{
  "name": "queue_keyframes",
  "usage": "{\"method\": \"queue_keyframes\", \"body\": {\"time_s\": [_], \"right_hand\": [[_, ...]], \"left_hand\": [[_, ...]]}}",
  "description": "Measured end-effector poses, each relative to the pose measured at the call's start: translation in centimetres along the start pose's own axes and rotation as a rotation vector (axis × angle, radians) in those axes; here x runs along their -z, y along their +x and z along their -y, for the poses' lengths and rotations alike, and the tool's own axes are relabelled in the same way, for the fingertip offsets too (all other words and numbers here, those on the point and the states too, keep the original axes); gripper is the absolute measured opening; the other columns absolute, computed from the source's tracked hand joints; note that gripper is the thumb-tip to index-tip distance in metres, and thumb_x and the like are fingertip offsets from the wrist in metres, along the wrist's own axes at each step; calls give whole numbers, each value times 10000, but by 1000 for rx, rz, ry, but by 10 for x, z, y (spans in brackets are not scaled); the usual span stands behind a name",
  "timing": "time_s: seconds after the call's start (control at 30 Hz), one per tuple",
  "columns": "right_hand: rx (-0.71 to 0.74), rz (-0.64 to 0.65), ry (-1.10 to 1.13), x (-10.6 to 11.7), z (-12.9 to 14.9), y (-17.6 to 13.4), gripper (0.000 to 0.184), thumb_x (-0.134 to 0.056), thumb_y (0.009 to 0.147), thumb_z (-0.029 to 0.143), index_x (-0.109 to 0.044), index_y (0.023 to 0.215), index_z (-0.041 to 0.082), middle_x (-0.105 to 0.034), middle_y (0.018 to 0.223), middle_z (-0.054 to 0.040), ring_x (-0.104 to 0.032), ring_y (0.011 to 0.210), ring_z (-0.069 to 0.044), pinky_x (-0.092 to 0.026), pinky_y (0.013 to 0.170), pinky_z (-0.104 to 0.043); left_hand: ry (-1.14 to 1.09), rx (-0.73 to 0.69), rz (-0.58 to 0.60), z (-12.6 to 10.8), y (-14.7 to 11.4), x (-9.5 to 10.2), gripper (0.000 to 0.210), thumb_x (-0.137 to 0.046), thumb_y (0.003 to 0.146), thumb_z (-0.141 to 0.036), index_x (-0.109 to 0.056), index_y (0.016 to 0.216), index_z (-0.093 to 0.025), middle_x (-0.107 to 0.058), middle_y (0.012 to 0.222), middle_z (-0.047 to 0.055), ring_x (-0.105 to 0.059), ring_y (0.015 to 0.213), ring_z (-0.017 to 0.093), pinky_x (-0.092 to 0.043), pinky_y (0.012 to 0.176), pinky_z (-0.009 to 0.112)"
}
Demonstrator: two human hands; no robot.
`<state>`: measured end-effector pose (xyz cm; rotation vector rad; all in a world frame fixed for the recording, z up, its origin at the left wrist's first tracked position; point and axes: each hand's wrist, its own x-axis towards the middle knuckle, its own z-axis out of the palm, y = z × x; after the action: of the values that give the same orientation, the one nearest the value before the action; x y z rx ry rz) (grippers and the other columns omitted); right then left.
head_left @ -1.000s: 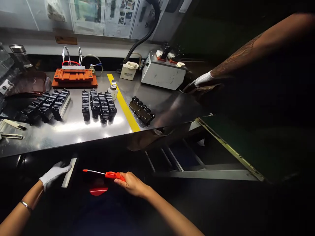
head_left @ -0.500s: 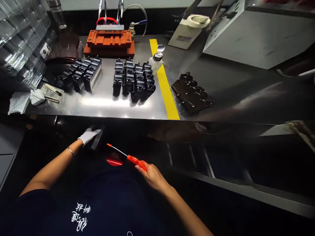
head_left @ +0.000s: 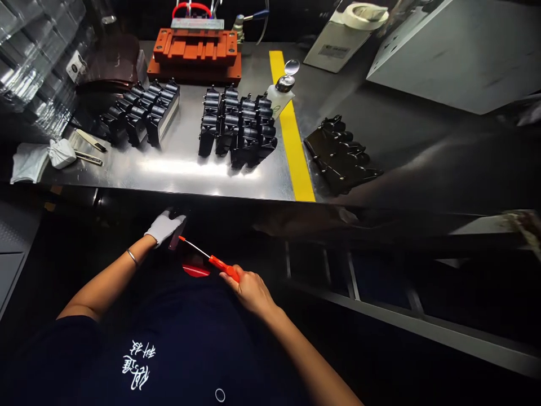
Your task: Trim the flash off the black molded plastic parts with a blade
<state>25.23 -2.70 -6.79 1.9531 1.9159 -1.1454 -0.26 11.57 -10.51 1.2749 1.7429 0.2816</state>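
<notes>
Since the earlier frame, the screwdriver (head_left: 220,264) has moved closer to the bar (head_left: 174,241); its tip is now right at the bar, though whether they touch I cannot tell. Of the hands, the right hand (head_left: 251,288) grips the screwdriver, and the gloved left hand (head_left: 164,227) holds the bar before the near edge of the surface (head_left: 122,176). Black parts (head_left: 249,132) stand there, with an orange fixture (head_left: 195,52) behind them.

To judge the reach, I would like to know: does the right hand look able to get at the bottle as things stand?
Probably not: the right hand is closed around the red tool, short of the bench, and black parts stand close at the bottle's left.
</notes>
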Motion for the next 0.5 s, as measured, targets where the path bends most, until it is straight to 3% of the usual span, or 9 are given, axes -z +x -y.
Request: {"method": "queue_keyframes", "body": {"time_s": [0.2,0.37,0.5], "right_hand": [[-139,-81,58,14,-8,7,486,-308,949,585,-600,1060,213,-699,767,-55,-692,808,-267,-406,656,-289],[-109,-68,57,10,-10,9,479,-320,949,578,-611,1053,212,-691,734,-49,-690,771,-256,-394,627,-281],[-76,-73,87,9,-15,7,468,-316,950,566,-613,1028,213,-692,742,-49,-674,742,-246,-383,619,-284]], "left_hand": [[123,-145,137,1,-21,13,725,-629,759,-562,-507,1351,-161,-599,1316,138,-549,1225,316,-423,1013,352],[149,-152,138,5,-29,16,731,-622,755,-582,-488,1368,-207,-604,1313,111,-560,1209,315,-429,1013,370],[29,-145,183,12,-25,23,791,-716,696,-500,-480,1368,-157,-566,1354,138,-522,1253,310,-406,1055,368]]}}
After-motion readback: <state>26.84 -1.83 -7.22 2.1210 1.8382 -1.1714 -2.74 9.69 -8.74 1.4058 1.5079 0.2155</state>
